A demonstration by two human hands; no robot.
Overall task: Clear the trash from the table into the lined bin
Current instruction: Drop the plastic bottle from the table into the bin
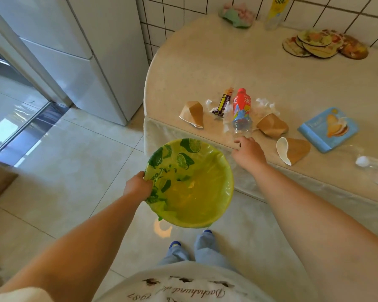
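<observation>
My left hand (138, 185) grips the left rim of a bin (205, 205) lined with a yellow-green lime-print bag, held beside the table's front edge. My right hand (248, 151) hovers open over that edge, fingers spread, just short of a crushed red-and-blue plastic bottle (241, 111). Three crushed brown paper cups lie on the beige table (205, 62): one at the left (193, 113), one to the right of the bottle (272, 125), one nearer the edge (294, 150). A dark snack wrapper (223, 103) and crumpled clear plastic (265, 104) lie among them.
A blue snack box (327, 129) lies to the right, with clear plastic and a white cap (363, 161) near the edge. Round coasters (321, 43), a yellow bottle (275, 12) and a pastel cloth (238, 16) sit by the tiled wall. A white fridge (85, 51) stands at left.
</observation>
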